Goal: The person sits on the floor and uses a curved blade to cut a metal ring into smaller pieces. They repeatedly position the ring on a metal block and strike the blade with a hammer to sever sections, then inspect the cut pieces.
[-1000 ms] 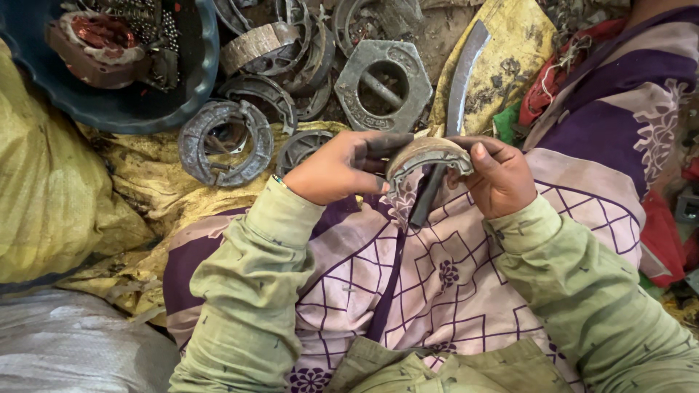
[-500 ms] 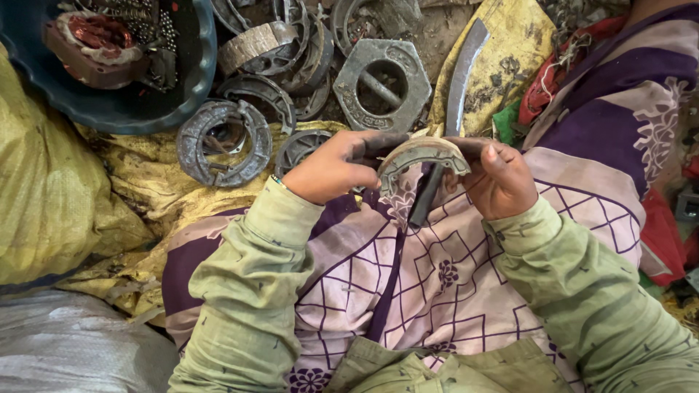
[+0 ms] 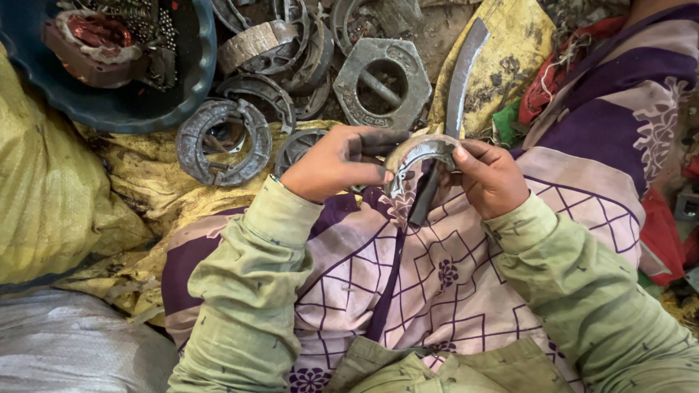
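One curved metal brake shoe sits at the centre of the view, over the lap, gripped by both hands. The left hand closes on its end at 9 o'clock; the right hand pinches the end at 3 o'clock, and one dark tool handle hangs beneath it. At 12 o'clock lies one hexagonal metal plate; one long curved blade lies at 1 o'clock. One round brake assembly sits at 10 o'clock, below one dark blue tub. Since the earlier frame, hands and shoe have barely shifted.
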